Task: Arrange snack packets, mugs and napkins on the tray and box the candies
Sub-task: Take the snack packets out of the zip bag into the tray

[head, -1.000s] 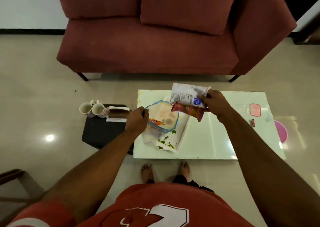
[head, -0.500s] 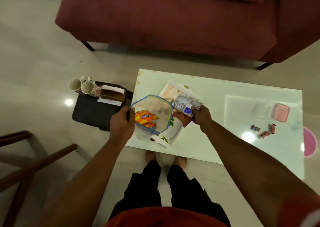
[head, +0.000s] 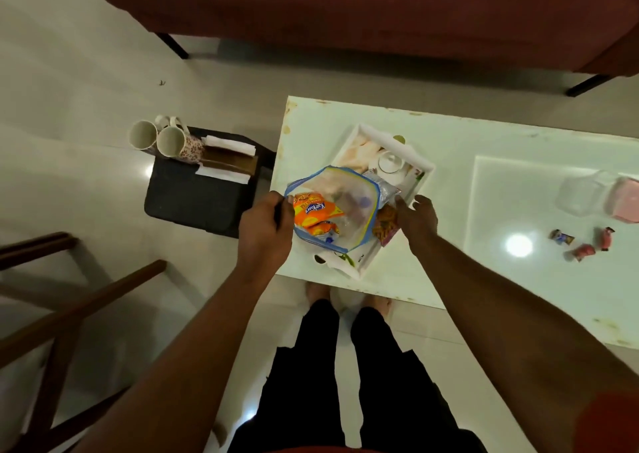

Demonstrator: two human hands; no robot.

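A silver packet (head: 383, 189) and a red packet (head: 385, 226) lie in the tray (head: 390, 141) on the counter (head: 328, 113). Your right grip (head: 416, 217) touches them; pinching or resting, I cannot tell. Your left grip (head: 264, 226) clenches the zip bag (head: 349, 207), with an orange packet (head: 313, 212) inside, above the tray. The mugs (head: 166, 139) and napkins (head: 226, 155) sit on the black stool (head: 193, 203). The candies (head: 584, 241) lie unboxed near the clear box (head: 581, 193). The bag hides much of the tray.

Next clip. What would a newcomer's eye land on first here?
Most likely the clear plastic bag holding an orange snack packet, gripped by the left hand over the white tray near the left end of the table, the right hand at a red packet beside it. Next, two mugs on the black stool left of the table, and loose candies toward its right.
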